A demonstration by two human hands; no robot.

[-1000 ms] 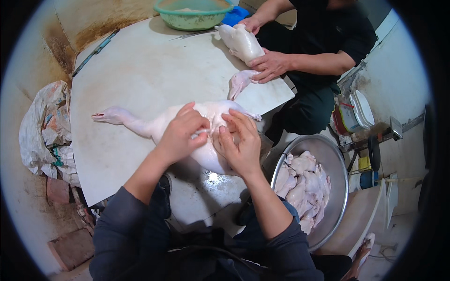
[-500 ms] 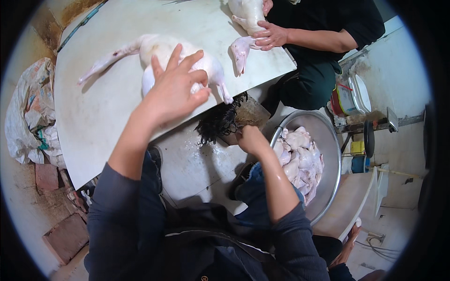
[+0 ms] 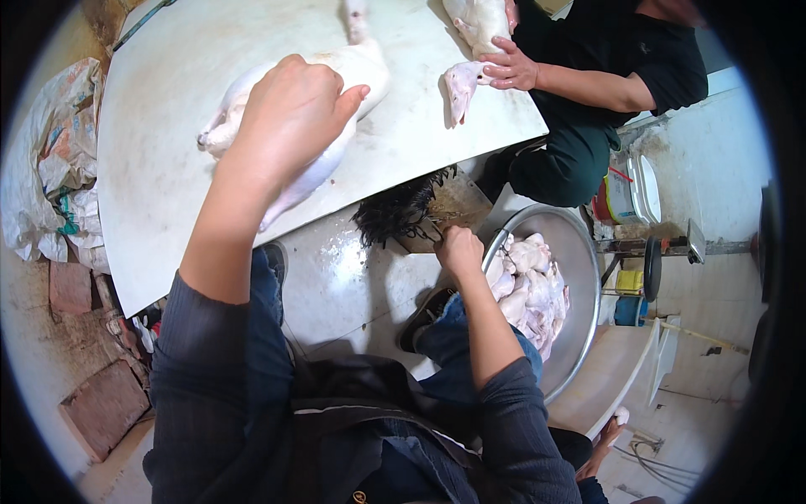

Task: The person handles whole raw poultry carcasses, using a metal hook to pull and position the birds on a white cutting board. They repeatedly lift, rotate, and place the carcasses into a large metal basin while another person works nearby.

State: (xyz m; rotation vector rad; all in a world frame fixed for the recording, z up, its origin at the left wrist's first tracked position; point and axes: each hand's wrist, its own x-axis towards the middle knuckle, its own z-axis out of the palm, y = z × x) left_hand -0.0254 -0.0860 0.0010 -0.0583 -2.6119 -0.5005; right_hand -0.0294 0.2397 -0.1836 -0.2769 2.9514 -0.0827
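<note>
My left hand (image 3: 294,113) presses flat on the plucked bird (image 3: 336,84); right hand (image 3: 457,249) grips a black-bristled brush (image 3: 399,214) below the bench (image 3: 168,193); the slick carcass could slide off.

A crumpled white printed sack (image 3: 52,160) lies left; a white tub (image 3: 625,189), perhaps labelled, right.
</note>
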